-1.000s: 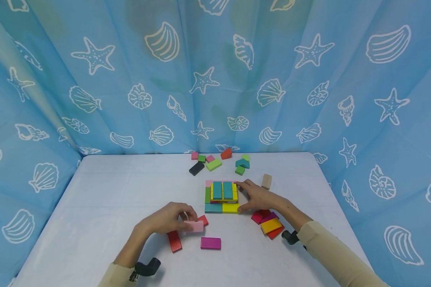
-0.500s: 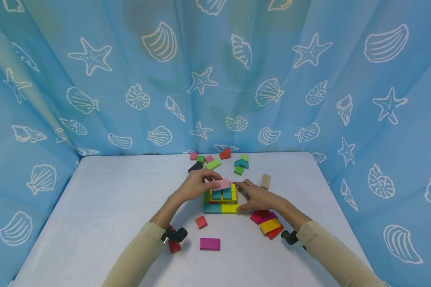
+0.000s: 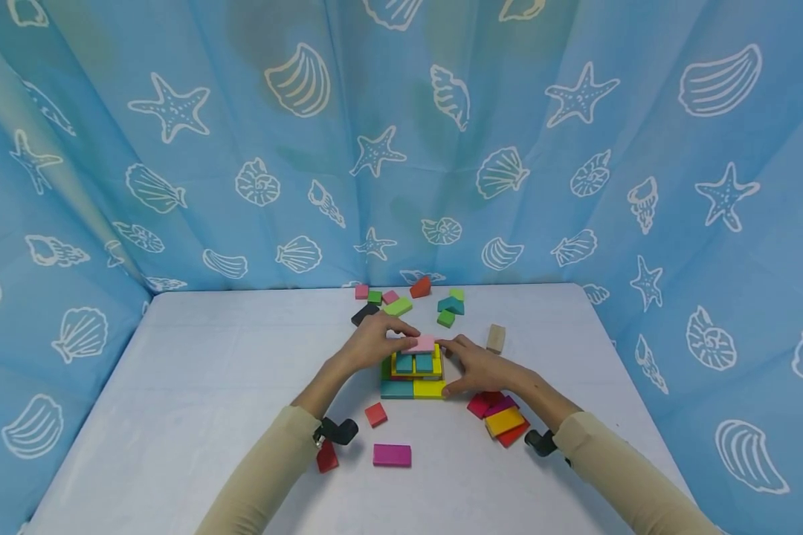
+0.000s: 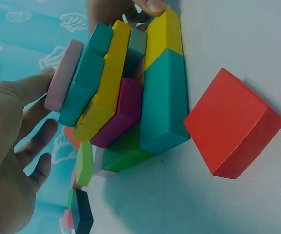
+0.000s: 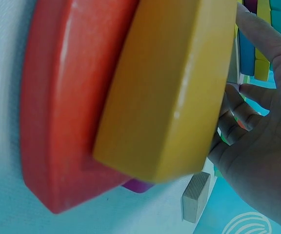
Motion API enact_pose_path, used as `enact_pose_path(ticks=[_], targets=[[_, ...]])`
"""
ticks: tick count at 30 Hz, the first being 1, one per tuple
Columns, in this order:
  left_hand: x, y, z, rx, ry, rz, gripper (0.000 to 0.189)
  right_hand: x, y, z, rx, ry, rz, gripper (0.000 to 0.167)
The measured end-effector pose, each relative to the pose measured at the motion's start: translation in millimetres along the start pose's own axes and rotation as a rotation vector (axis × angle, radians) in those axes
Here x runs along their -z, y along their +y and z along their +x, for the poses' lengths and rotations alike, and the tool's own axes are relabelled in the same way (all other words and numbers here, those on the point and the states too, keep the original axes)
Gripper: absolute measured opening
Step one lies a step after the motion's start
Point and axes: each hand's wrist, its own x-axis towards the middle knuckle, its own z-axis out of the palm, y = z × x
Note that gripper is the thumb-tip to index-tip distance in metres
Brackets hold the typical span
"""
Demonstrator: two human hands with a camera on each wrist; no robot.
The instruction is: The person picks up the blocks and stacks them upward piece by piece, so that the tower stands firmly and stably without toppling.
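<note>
A tiered stack of coloured wooden blocks stands mid-table, with teal (image 3: 397,390) and yellow (image 3: 429,390) blocks in its bottom front row. Across its top, over two teal blocks (image 3: 424,363), lies a pink block (image 3: 422,344). My left hand (image 3: 377,343) pinches the pink block at its left end; the left wrist view shows the pink block (image 4: 64,75) flat against the teal layer. My right hand (image 3: 479,367) rests at the stack's right side, thumb at the front corner and fingers near the back corner, spread and only slightly bent.
A red block (image 3: 376,414) and a magenta block (image 3: 392,455) lie in front, another red block (image 3: 327,457) under the left wrist. Beside the right forearm is a pile with an orange-yellow block (image 3: 505,421). Several small blocks and a black block (image 3: 364,313) lie behind; a plain wooden block (image 3: 497,338) sits right.
My left hand has carried the pink block from the front left up to the stack's top, then shifted it slightly right and levelled it. My right hand has stayed at the stack's side.
</note>
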Motion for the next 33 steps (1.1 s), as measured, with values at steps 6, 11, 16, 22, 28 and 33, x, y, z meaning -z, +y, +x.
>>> enact_pose_path(ticks=[6, 11, 16, 22, 28, 33], targets=[[1.1, 1.4, -1.2, 0.024, -0.013, -0.021, 0.027, 0.0, 0.6, 0.3, 0.006, 0.001, 0.000, 0.099], [1.9, 1.0, -2.0, 0.031, -0.011, -0.024, 0.025, 0.3, 0.1, 0.2, 0.014, 0.003, 0.006, 0.099], [2.4, -0.3, -1.8, 0.024, -0.016, -0.030, 0.026, 0.0, -0.6, 0.3, 0.012, 0.005, 0.012, 0.099], [3.6, 0.2, -2.7, 0.016, -0.026, -0.043, 0.028, 0.1, -2.0, -1.2, 0.013, 0.003, 0.020, 0.099], [3.9, -0.1, -3.4, 0.026, -0.028, -0.031, 0.028, 0.5, -3.4, -2.2, 0.006, 0.001, 0.020, 0.099], [6.5, 1.0, -4.5, 0.013, -0.018, -0.018, 0.032, 0.1, -2.6, -1.6, 0.000, 0.006, 0.015, 0.098]])
